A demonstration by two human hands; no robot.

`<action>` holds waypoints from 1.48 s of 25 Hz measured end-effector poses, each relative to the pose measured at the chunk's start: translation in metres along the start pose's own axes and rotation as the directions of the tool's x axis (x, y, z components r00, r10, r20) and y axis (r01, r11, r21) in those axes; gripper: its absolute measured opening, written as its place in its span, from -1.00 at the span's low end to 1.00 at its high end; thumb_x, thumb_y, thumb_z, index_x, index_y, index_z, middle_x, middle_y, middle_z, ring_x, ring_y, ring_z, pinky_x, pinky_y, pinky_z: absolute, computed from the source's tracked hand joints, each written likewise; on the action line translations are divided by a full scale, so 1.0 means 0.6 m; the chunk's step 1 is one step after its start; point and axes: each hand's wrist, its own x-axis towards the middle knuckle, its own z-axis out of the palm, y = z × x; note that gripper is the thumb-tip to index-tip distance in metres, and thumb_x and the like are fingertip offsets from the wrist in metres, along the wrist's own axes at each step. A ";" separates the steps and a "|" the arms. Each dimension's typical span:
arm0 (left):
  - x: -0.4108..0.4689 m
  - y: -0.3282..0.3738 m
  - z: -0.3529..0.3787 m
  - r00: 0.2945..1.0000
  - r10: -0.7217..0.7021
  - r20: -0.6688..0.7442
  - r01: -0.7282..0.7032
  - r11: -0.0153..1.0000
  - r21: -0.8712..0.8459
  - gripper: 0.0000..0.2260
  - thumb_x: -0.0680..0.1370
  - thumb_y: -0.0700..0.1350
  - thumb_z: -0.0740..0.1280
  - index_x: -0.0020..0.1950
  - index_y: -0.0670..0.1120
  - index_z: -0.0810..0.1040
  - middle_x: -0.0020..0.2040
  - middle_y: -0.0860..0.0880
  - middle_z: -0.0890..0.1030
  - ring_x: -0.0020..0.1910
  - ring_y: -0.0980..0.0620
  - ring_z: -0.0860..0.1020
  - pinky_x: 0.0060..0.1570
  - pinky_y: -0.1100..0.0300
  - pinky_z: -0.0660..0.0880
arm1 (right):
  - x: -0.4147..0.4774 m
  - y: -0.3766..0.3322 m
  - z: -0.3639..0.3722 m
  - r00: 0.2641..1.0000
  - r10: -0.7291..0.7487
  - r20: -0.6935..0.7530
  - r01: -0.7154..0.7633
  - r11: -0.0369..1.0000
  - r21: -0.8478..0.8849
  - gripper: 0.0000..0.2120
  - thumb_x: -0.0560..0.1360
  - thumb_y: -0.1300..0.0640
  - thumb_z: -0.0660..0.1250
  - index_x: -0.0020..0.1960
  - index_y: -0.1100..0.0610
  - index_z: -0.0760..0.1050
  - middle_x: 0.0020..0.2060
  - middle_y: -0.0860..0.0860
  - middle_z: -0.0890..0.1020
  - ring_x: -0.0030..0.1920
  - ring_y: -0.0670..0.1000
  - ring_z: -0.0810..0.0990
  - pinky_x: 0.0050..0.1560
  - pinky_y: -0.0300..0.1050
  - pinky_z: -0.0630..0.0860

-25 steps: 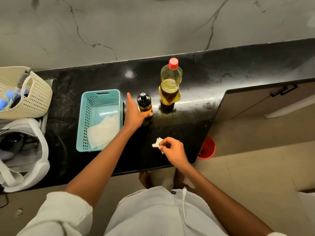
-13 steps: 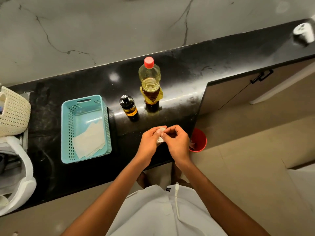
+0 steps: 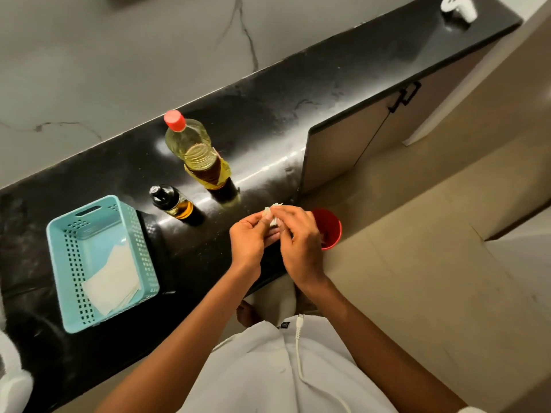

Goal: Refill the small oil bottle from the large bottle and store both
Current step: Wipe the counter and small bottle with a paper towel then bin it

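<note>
- Seen from above, looking down over a black stone countertop (image 3: 268, 138) set against a grey marbled wall.
- Near the counter's front edge, left hand (image 3: 249, 239) and right hand (image 3: 299, 242) brought together, fingertips touching, both pinching 1 small crumpled white scrap of paper (image 3: 270, 214) between them.
- Fingers of both hands curled narrowly around the scrap; neither hand touching a bottle.
- Standing upright near the back of the counter, large bottle (image 3: 196, 153): clear plastic, red cap on, yellow oil inside, yellow label low on the body.
- Just in front of it and slightly to the left, small oil bottle (image 3: 173, 202): upright, black top in place, amber oil in the lower part.
- The 2 bottles near each other but apart, both to the left of the hands.
- Further left on the counter, turquoise perforated basket (image 3: 70, 263), holding flat white paper sheets (image 3: 111, 284) in its near right corner.
- On the floor below the counter's right end, red round bin (image 3: 331, 231), partly hidden behind the right hand.
- At the far right end of the counter, small white object (image 3: 459, 5), too cropped to identify.
- Below, white garment of the person, with a thin white cord (image 3: 299, 353) hanging down the front.
</note>
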 end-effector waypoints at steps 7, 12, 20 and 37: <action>0.016 -0.017 0.044 0.978 -0.191 0.078 0.194 0.981 -0.029 -0.90 0.60 -0.15 0.50 0.01 -0.19 0.74 0.01 -0.18 0.77 0.05 -0.07 0.76 0.06 0.11 0.68 | -0.014 0.069 -0.041 0.999 0.041 -0.025 -0.040 0.997 0.061 -0.70 0.61 0.38 0.38 0.32 0.26 0.64 0.21 0.12 0.67 0.24 -0.03 0.63 0.30 -0.08 0.61; 0.022 -0.040 0.081 0.977 -0.187 0.100 0.193 0.979 -0.061 -0.80 0.64 -0.29 0.41 0.25 -0.22 0.69 0.15 -0.17 0.76 0.18 -0.07 0.73 0.10 0.14 0.67 | -0.006 0.114 -0.056 0.993 0.097 -0.061 -0.101 0.993 -0.062 -0.79 0.59 0.29 0.44 0.20 0.17 0.72 -0.05 0.05 0.68 -0.05 0.06 0.61 -0.07 0.04 0.60; 0.058 -0.048 0.105 0.907 -0.322 0.271 0.371 0.915 -0.156 -0.67 0.78 -0.19 0.11 0.47 -0.22 0.53 0.36 -0.19 0.67 0.38 -0.09 0.63 0.41 0.04 0.54 | -0.015 0.118 -0.052 0.996 0.092 0.014 -0.092 0.996 -0.010 -0.79 0.62 0.27 0.38 0.22 0.19 0.70 0.00 0.06 0.70 0.01 0.05 0.63 0.02 -0.01 0.63; 0.056 -0.092 0.117 0.998 -0.064 -0.012 0.065 0.947 0.315 -0.82 0.67 -0.08 0.42 0.22 -0.03 0.75 0.08 0.02 0.78 0.14 0.07 0.73 0.07 0.06 0.68 | 0.040 0.426 -0.025 0.929 0.365 -0.063 -0.365 0.874 -0.321 -0.77 0.64 0.20 0.37 0.25 0.22 0.67 0.10 0.15 0.69 0.05 0.15 0.69 -0.01 -0.08 0.56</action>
